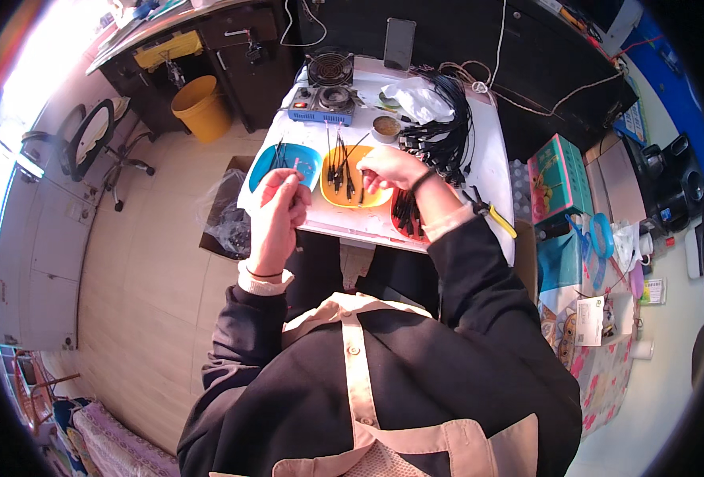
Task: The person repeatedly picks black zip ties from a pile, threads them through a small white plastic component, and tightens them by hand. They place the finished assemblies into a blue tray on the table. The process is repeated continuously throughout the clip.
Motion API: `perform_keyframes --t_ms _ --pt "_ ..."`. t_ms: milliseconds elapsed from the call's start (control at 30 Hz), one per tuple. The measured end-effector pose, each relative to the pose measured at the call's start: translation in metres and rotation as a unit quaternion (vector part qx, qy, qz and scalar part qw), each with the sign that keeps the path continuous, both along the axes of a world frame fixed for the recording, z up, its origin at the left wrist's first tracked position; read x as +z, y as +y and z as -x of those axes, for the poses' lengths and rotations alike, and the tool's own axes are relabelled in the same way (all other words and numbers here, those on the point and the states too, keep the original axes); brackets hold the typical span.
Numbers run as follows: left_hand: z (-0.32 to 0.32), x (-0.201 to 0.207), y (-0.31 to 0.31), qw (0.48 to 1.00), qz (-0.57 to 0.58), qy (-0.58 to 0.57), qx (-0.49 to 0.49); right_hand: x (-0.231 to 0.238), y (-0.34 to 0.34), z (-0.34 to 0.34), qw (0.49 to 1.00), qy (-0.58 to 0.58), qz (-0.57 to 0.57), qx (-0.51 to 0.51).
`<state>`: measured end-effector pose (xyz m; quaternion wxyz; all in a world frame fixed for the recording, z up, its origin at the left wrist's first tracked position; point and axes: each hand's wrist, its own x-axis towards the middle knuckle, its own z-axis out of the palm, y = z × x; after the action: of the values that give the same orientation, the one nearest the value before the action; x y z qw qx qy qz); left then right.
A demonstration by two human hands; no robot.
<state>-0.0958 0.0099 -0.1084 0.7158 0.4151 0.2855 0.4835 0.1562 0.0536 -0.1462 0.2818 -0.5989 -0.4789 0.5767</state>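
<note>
The left hand [279, 199] and right hand [392, 165] were pinched narrow, contents unclear, and the black leads [349, 187] lying loose in the yellow bowl [376, 200] risked tangling if dragged crosswise

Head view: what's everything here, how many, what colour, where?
Table: 1, white, centre
Blue bowl: 1, blue, table's near left
Yellow bowl: 1, yellow, near middle
Red bowl: 1, red, right of yellow
Cables: many, black, mostly piled table's right
Box-shaped device: 1, blue, table's far left
Fan-like device: 1, black, behind it
Phone: 1, dark, table's far edge
Pliers-like tool: 1, yellow-handled, table's right edge
Bin: 1, yellow, floor, far left
Wheeled chair: 1, black, left
Patterned box: 1, green and pink, right
Small clutter: uncounted, mixed, right side
Left hand: 1, bare, by blue bowl
Right hand: 1, bare, over yellow bowl
</note>
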Motion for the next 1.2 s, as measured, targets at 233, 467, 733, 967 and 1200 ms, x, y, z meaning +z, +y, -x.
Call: perform_keyframes --t_ms 233,467,733,967,1200 --pt "-0.012 0.020 -0.047 0.998 0.013 -0.060 -0.032 0.071 -0.134 0.067 0.949 0.058 -0.310 -0.019" --pt "-0.015 0.039 -0.078 0.987 0.032 -0.140 -0.075 0.093 -0.166 0.089 0.917 -0.084 -0.387 -0.042" --pt "-0.016 0.040 -0.092 0.996 0.012 -0.075 -0.036 0.092 -0.180 0.077 0.924 -0.037 -0.378 -0.052" --pt "-0.019 0.037 -0.098 0.997 -0.066 -0.029 -0.039 0.101 -0.184 0.073 0.925 0.086 -0.355 -0.104" --pt "-0.025 0.036 -0.102 0.995 -0.088 -0.036 0.002 0.095 -0.184 0.083 0.917 0.103 -0.363 -0.132"
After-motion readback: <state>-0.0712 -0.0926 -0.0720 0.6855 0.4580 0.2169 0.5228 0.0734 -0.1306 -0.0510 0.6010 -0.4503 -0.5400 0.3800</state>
